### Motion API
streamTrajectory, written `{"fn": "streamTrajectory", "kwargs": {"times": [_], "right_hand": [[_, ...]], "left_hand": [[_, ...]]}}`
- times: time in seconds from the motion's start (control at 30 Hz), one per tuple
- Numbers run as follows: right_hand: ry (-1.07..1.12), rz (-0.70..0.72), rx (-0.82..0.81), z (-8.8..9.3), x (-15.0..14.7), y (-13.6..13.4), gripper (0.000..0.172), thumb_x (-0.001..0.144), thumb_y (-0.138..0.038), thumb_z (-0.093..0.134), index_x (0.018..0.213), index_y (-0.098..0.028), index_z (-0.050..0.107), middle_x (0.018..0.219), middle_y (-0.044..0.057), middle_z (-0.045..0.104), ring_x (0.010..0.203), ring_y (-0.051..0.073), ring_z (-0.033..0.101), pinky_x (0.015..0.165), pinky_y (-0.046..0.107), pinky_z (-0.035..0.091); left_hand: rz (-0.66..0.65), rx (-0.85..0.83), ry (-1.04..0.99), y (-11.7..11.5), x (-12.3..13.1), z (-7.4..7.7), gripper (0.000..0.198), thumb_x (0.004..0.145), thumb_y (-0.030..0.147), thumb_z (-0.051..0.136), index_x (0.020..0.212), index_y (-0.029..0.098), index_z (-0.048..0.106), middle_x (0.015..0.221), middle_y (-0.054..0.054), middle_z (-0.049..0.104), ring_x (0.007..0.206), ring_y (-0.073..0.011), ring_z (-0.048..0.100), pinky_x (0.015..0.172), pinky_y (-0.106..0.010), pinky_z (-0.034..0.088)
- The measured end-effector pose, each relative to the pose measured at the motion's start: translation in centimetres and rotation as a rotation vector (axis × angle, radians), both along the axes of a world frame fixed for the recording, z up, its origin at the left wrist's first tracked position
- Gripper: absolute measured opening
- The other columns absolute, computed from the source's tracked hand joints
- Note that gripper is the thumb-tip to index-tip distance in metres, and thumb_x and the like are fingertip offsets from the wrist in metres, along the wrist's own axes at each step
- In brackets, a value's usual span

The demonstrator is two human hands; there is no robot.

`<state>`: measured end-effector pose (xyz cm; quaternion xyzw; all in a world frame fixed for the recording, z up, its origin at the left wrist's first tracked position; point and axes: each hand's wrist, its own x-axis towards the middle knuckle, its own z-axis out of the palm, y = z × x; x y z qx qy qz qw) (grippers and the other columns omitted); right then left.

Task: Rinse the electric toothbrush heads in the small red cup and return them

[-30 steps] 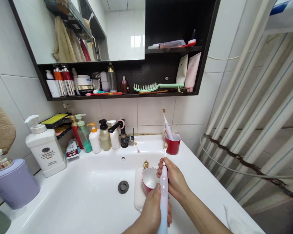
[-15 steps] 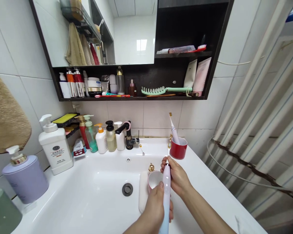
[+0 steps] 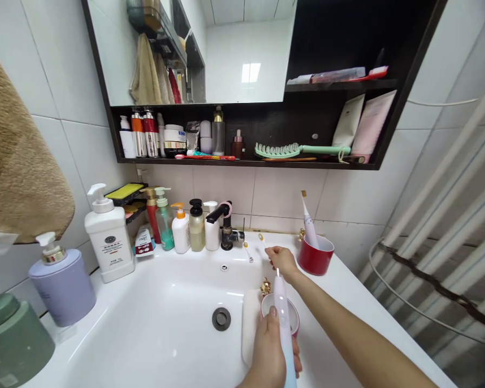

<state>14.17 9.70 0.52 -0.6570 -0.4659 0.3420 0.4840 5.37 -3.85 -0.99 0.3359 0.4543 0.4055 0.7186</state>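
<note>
My left hand is wrapped round the electric toothbrush handle, white fading to light blue, over the right part of the sink. Its bare metal shaft points up, with no head on it. Between the fingertips of my right hand is a small toothbrush head, apart from the handle and near the back ledge. Another brush head lies on the ledge beside the black faucet. Below the handle, a white-lined cup is partly hidden by it and my left hand.
A red cup holding another electric toothbrush stands on the right ledge. Several pump bottles line the back left. The dark shelf cabinet overhangs the sink. Pipes run along the right wall.
My right hand has pulled the brush head off the handle and moved left and away with it. My left hand still grips the handle. The view has shifted, so the surroundings appear farther right.
</note>
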Motion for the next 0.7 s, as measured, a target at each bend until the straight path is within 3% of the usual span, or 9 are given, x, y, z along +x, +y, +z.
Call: {"fn": "streamTrajectory", "kwargs": {"times": [0.1, 0.27, 0.47, 0.7], "right_hand": [[-0.180, -0.021, -0.095, -1.6, -1.1, 2.3, 0.012, 0.062, -0.025, 0.048, 0.054, -0.016, 0.050, 0.046, -0.001, 0.049, 0.045, 0.009, 0.045, 0.046, 0.023, 0.035], [-0.411, 0.009, -0.194, -2.7, -1.6, 4.5, 0.021, 0.073, -0.028, 0.036, 0.081, -0.015, 0.049, 0.081, 0.002, 0.052, 0.067, 0.009, 0.049, 0.060, 0.027, 0.040], [-0.603, 0.002, -0.109, -2.1, -2.3, 4.4, 0.014, 0.064, -0.026, 0.047, 0.069, -0.015, 0.055, 0.078, 0.010, 0.055, 0.076, 0.019, 0.049, 0.059, 0.027, 0.034], [-0.602, 0.099, -0.035, -2.1, -4.8, 3.6, 0.010, 0.055, -0.011, 0.051, 0.064, -0.014, 0.055, 0.074, 0.010, 0.056, 0.074, 0.018, 0.050, 0.062, 0.028, 0.032]], "left_hand": [[0.030, -0.005, 0.011, 0.6, 0.0, -0.6, 0.066, 0.051, 0.069, 0.015, 0.074, 0.014, 0.043, 0.037, 0.004, 0.038, 0.027, -0.0087, 0.032, 0.034, -0.024, 0.025], [0.086, 0.012, 0.008, 1.0, 0.0, -0.7, 0.060, 0.049, 0.071, 0.015, 0.060, 0.016, 0.039, 0.036, 0.004, 0.037, 0.025, -0.0076, 0.031, 0.031, -0.023, 0.023], [0.067, -0.039, -0.030, 1.0, -0.3, -0.2, 0.066, 0.050, 0.070, 0.017, 0.073, 0.014, 0.042, 0.037, 0.004, 0.038, 0.028, -0.0082, 0.033, 0.034, -0.023, 0.025], [0.056, 0.043, -0.043, 1.0, -0.5, -0.3, 0.071, 0.053, 0.068, 0.015, 0.089, 0.013, 0.042, 0.039, 0.004, 0.039, 0.028, -0.0072, 0.032, 0.037, -0.024, 0.027]]}}
